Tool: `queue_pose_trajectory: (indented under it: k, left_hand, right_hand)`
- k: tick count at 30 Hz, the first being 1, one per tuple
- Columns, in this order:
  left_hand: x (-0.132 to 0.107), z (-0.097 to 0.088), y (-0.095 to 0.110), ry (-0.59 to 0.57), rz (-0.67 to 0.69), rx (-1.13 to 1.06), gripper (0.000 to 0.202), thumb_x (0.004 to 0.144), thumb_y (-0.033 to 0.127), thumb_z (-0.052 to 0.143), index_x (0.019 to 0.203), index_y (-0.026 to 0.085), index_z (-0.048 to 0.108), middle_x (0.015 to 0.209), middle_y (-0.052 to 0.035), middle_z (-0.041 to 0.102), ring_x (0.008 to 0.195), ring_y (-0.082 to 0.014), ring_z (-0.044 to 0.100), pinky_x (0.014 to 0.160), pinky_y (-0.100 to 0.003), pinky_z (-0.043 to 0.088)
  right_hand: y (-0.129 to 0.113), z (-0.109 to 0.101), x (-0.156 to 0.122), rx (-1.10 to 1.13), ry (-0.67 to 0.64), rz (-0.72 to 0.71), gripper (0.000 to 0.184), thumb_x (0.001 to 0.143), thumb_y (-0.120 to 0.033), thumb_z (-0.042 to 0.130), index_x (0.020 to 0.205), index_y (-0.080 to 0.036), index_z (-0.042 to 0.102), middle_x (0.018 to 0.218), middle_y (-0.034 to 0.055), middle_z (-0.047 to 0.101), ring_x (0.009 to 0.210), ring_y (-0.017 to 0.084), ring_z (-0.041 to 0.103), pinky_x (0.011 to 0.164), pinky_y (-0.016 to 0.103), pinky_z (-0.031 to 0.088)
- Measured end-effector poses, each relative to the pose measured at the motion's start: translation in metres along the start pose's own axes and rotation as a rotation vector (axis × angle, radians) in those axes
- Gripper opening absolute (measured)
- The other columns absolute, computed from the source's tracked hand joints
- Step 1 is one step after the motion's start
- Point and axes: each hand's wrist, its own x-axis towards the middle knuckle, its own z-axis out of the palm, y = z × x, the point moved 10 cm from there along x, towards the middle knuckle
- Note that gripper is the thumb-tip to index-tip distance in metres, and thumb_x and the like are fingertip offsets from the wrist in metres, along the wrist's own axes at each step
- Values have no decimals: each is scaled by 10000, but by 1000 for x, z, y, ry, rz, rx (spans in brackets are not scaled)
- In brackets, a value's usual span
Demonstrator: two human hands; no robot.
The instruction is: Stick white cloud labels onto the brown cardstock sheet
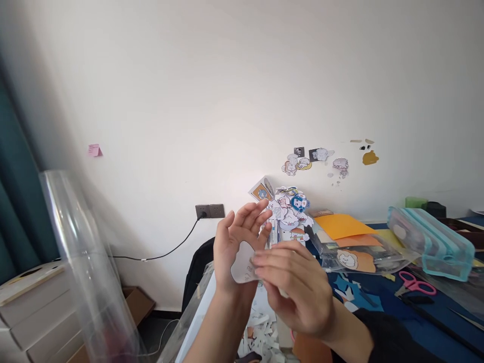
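- Lower centre, left side: the left hand, palm turned toward the viewer, fingers loosely curled upward and clasping nothing.
- Lower centre: 1 pale cut-out with a dark rounded outline rests against the left palm. It looks fully trimmed along the edge that shows, but is not yet set down or fixed anywhere.
- Just right of it: the right hand, its fingertips laid on the cut-out's right side. I cannot tell whether the thumb pinches from behind.
- Bottom centre: a heap of scraps, a sign that much cutting is done.
- Right of centre: a cluster of figures, seemingly finished; above it, stickers are already on the wall.
- Lower right: pink scissors lie on the blue table, in neither hand, so cutting appears to be over or paused.
- Hidden or unclear, far left: the drawers and curtain are cut off by the frame.
- Centre: the right fingers cover part of the cut-out; its faint marks are unreadable and its other face is unseen.
- Bottom centre: the forearms hide some scraps, and what contains them is hard to make out.
- Far right: items beyond the clear pouch run off the edge.
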Motion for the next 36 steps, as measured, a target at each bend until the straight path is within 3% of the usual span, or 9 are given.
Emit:
queue_pose_trajectory:
  k: [7,11,14,16,19,21,27,33,36]
  left_hand:
    - [-2,4,6,16,65,38,266,867,335,455,826,182,669,1022,-50,716,908,-152,639,798,-264,482]
    - [1,0,9,20,90,17,249,849,310,477,818,173,682,1030,-67,719,952,-178,638,819,-285,471]
    - [2,-7,10,82,145,-3,231,849,289,483,844,174,684,1109,-74,703,1078,-206,608,862,-308,455]
    - [0,-8,5,101,122,-25,250,861,307,478,893,171,684,1181,-81,679,1160,-220,572,925,-333,433]
    - [-5,0,-8,81,2,-68,334,887,362,450,1003,145,676,1244,-111,646,1204,-238,549,997,-375,412]
    - [-9,4,-9,71,-37,-92,381,902,374,429,1070,121,659,1251,-135,639,1198,-245,561,1011,-380,421]
    - [-14,7,16,16,33,-97,408,925,368,411,1197,132,603,1277,-112,630,1179,-208,585,971,-324,482]
    - [-21,27,10,-148,-45,-85,503,936,452,376,1284,135,551,1326,-118,591,1253,-246,522,1034,-371,431]
    - [-23,31,2,-145,-86,-54,549,918,519,381,1279,148,562,1332,-109,584,1278,-284,490,1070,-413,380]
  right_hand:
    - [67,-6,-10,242,-7,608,155,908,-199,504,883,-204,657,828,27,707,781,158,656,700,274,529]
    - [108,-46,-33,182,283,846,176,903,-325,545,849,-202,659,762,16,688,697,156,647,583,249,519]
    - [98,-84,-29,-41,481,699,108,891,-250,566,905,-218,667,826,18,712,744,162,670,639,278,543]
    - [65,-86,-10,-225,416,416,168,852,-143,588,980,-225,658,926,28,729,873,182,682,760,325,550]
    - [10,-37,8,-312,75,-25,266,803,-77,597,1041,-182,651,1005,56,742,1019,205,668,897,368,525]
    - [-12,-6,6,-239,-72,-158,247,817,-70,533,1020,-109,667,1004,91,748,1031,210,670,902,349,536]
    - [-23,30,-2,-112,-189,-137,433,911,-307,429,1158,-5,618,1223,165,648,1224,279,547,1006,413,484]
    - [-1,34,-11,-161,-317,-67,681,955,-560,231,1385,-67,420,1460,131,425,1397,248,318,1156,463,242]
    - [20,27,-10,-267,-342,26,668,963,-545,180,1437,-105,346,1506,120,359,1417,241,274,1166,481,149]
